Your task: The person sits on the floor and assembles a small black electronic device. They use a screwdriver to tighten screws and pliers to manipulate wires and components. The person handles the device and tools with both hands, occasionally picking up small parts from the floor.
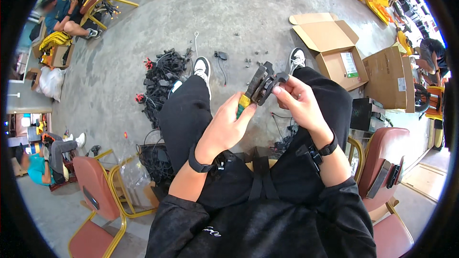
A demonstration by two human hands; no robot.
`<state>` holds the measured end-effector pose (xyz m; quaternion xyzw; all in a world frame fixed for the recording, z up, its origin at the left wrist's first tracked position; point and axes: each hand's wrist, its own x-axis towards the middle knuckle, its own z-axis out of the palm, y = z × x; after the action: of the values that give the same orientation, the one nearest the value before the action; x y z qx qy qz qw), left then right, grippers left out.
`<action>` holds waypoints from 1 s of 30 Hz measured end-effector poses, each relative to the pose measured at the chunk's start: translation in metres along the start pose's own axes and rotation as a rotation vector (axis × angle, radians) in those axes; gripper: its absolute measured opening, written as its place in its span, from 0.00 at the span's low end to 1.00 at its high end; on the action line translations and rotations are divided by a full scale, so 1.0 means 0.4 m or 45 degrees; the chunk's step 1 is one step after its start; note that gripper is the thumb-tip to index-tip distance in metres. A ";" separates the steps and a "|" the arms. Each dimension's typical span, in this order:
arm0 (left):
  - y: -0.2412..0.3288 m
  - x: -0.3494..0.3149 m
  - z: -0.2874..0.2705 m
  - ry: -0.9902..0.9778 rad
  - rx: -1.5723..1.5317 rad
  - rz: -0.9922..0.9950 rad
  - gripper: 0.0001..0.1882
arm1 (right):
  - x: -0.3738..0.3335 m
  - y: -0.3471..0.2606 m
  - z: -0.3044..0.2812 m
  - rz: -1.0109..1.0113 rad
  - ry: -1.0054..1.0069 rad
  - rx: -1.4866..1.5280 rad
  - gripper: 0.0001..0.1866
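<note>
My left hand [224, 126] is closed around a short yellow-and-green handle [244, 102], whose tool kind I cannot make out. Directly beyond it, over the floor between my knees, sits a black part [260, 82] with a long blocky body and a curved end. My right hand [300, 101] pinches that curved end between thumb and fingers. Whether the handle's tip touches the black part is hidden behind it. Below, on the floor, lie a small black box with a cable [221, 56] and several tiny dark pieces [248, 61].
A heap of black cabled parts [165, 74] with red connectors lies left of my left foot. More cables [287, 138] show between my legs. Cardboard boxes [334, 64] stand at the right. Chairs [98, 181] flank me. Other people [62, 14] sit at the left.
</note>
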<state>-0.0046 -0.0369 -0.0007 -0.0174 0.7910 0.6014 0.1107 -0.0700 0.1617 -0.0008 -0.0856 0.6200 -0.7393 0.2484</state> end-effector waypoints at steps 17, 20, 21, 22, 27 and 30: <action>0.014 0.011 0.006 0.180 -0.284 -0.165 0.11 | -0.011 -0.015 0.000 -0.351 0.210 -0.566 0.08; 0.015 0.010 0.002 0.179 -0.362 -0.174 0.11 | -0.011 -0.028 -0.003 -0.482 0.177 -0.832 0.09; 0.015 0.008 0.000 0.184 -0.357 -0.170 0.11 | -0.009 -0.031 -0.002 -0.519 0.172 -0.907 0.09; 0.013 0.009 0.003 0.183 -0.357 -0.162 0.11 | -0.010 -0.031 -0.003 -0.553 0.172 -0.990 0.10; 0.013 0.013 0.011 0.159 -0.296 -0.139 0.09 | -0.013 -0.017 0.001 -0.623 0.179 -0.961 0.13; 0.015 0.011 0.013 0.174 -0.268 -0.124 0.08 | -0.011 -0.016 0.003 -0.682 0.202 -1.013 0.13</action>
<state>-0.0092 -0.0297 0.0028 -0.1083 0.7276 0.6723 0.0831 -0.0674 0.1633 0.0063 -0.2739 0.8276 -0.4872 -0.0508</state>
